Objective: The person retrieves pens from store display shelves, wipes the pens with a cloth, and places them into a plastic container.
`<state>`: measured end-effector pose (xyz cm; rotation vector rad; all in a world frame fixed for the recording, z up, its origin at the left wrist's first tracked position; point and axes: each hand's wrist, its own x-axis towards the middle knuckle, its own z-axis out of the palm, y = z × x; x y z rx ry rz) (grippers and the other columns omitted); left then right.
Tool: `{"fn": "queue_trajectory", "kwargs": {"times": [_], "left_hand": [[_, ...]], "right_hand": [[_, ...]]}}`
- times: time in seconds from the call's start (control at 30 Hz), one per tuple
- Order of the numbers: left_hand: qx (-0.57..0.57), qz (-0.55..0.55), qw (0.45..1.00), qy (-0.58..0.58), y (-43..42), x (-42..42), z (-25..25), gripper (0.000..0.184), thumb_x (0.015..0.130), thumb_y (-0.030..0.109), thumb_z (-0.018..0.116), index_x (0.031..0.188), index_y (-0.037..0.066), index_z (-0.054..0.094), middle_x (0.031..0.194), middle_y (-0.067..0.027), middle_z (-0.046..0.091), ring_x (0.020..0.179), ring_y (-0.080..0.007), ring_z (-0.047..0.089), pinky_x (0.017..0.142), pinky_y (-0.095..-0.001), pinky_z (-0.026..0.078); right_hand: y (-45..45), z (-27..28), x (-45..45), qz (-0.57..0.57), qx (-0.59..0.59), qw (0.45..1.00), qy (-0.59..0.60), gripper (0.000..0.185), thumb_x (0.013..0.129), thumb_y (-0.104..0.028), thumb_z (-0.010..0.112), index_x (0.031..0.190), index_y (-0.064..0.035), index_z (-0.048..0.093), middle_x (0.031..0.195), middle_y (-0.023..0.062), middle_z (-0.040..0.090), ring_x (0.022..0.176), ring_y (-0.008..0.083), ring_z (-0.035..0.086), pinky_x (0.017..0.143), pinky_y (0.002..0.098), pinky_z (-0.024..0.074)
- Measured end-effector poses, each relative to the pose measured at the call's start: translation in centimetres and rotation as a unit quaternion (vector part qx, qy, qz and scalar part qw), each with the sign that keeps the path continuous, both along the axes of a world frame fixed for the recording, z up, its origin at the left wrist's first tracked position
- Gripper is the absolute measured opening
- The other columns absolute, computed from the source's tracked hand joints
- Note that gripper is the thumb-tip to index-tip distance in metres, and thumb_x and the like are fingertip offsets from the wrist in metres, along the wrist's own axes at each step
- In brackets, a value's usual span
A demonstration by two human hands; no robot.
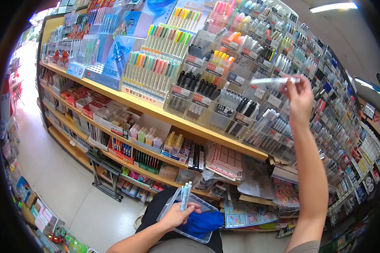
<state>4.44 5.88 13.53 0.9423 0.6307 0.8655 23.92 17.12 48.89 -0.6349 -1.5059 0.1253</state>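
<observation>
My left hand (pixel 178 216) is closed around a small bunch of light blue and white pens (pixel 185 196), held upright over my lap. Beneath it is a translucent plastic basket (pixel 173 202) with a blue cloth (pixel 204 222) inside. My right hand (pixel 299 95) is raised in front of the pen rack (pixel 217 99), pinching a whitish pen (pixel 274 80) at one end. That pen lies nearly level, points left and is blurred. Clear compartments full of pens, with price labels, stand behind it.
A wooden shelf edge (pixel 190 126) runs below the rack. Marker displays (pixel 150 74) and a blue pen box (pixel 116 63) stand on the left. Lower shelves hold bottles (pixel 145 137), boxes and paper sheets (pixel 223 162). A folded dark metal stand (pixel 104 173) leans out over the tiled floor (pixel 63 177).
</observation>
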Motion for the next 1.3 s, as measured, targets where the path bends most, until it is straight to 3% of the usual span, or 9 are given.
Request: {"fn": "queue_trajectory", "kwargs": {"times": [0.13,0.27,0.5,0.67,0.87,0.97,1.0,1.1,1.3], "left_hand": [[0.021,-0.015,1.0,0.017,0.0,0.4,-0.5,0.028,0.091,0.021,0.046,0.106,0.0,0.055,0.088,-0.0047,0.062,0.051,-0.0044,0.04,0.046,-0.018,0.037],[0.029,-0.023,0.999,0.007,0.2,0.3,-0.9,0.029,0.091,0.023,0.046,0.107,0.0,0.055,0.087,-0.0036,0.061,0.051,-0.0045,0.04,0.046,-0.0181,0.037],[0.021,-0.033,0.999,-0.005,0.4,-0.5,-0.6,0.028,0.091,0.023,0.046,0.107,0.001,0.056,0.087,-0.0027,0.062,0.051,-0.0046,0.041,0.047,-0.0178,0.037],[0.023,-0.032,0.999,-0.008,0.6,-0.7,-0.8,0.028,0.091,0.022,0.046,0.107,0.002,0.056,0.087,-0.0025,0.061,0.051,-0.0045,0.041,0.047,-0.0178,0.037],[0.033,-0.029,0.999,-0.014,0.8,-0.9,-0.8,0.028,0.091,0.022,0.046,0.107,0.001,0.056,0.086,-0.002,0.061,0.051,-0.0045,0.041,0.047,-0.0178,0.037],[0.032,-0.029,0.999,-0.014,0.7,-0.9,-0.9,0.028,0.091,0.022,0.046,0.107,0.001,0.056,0.086,-0.0019,0.061,0.051,-0.0044,0.041,0.047,-0.0177,0.037],[0.032,-0.03,0.999,-0.012,0.7,-0.9,-0.8,0.028,0.091,0.022,0.046,0.107,0.001,0.056,0.086,-0.0019,0.061,0.051,-0.0044,0.041,0.047,-0.0177,0.037],[0.031,-0.033,0.999,-0.009,0.6,-0.9,-0.7,0.027,0.091,0.022,0.046,0.107,0.001,0.056,0.086,-0.0018,0.061,0.051,-0.0044,0.041,0.047,-0.0177,0.037],[0.035,-0.039,0.999,-0.009,0.6,-0.7,-0.9,0.027,0.091,0.022,0.046,0.107,0.002,0.056,0.084,-0.0013,0.061,0.051,-0.0042,0.041,0.047,-0.0174,0.037]], "right_hand": [[5.5,4.6,-0.4,-0.062,0.085,0.992,-0.063,0.012,0.083,-0.007,0.059,0.09,-0.001,0.053,0.077,0.0025,0.057,0.068,0.0063,0.054,0.059,0.0191,0.048],[10.5,5.2,-1.4,-0.102,0.101,0.979,-0.142,0.012,0.078,-0.005,0.063,0.087,-0.0039,0.055,0.067,-0.0025,0.055,0.061,0.0048,0.049,0.056,0.0207,0.0406],[14.5,4.6,-1.2,-0.207,-0.012,0.934,-0.292,0.023,0.076,-0.008,0.064,0.097,-0.0036,0.057,0.071,0.0027,0.059,0.066,0.0095,0.054,0.063,0.0246,0.0428],[14.5,4.2,-1.3,-0.136,-0.093,0.945,-0.283,0.027,0.08,-0.005,0.057,0.107,0.0007,0.054,0.08,0.0061,0.063,0.074,0.0111,0.058,0.068,0.0245,0.0449],[14.6,3.7,-0.6,-0.113,-0.112,0.94,-0.302,0.023,0.077,-0.008,0.06,0.099,-0.0006,0.056,0.077,0.005,0.06,0.072,0.0112,0.057,0.065,0.0254,0.0439],[15.2,3.3,0.4,-0.224,-0.111,0.88,-0.403,0.025,0.073,-0.012,0.063,0.095,-0.0026,0.057,0.074,0.006,0.057,0.072,0.0131,0.056,0.066,0.0273,0.0439],[15.6,3.2,0.6,-0.237,-0.087,0.882,-0.397,0.027,0.067,-0.016,0.065,0.092,-0.0053,0.059,0.072,0.0076,0.058,0.07,0.0187,0.057,0.066,0.0298,0.0447],[13.8,3.5,-1.0,-0.309,-0.062,0.842,-0.438,0.024,0.068,-0.015,0.06,0.091,-0.009,0.061,0.083,0.0095,0.058,0.082,0.0247,0.056,0.073,0.0358,0.0443],[11.8,3.0,-3.4,-0.432,-0.05,0.726,-0.533,0.021,0.069,-0.013,0.053,0.085,-0.0163,0.066,0.112,0.0093,0.045,0.114,0.0289,0.037,0.091,0.0473,0.032]]}}
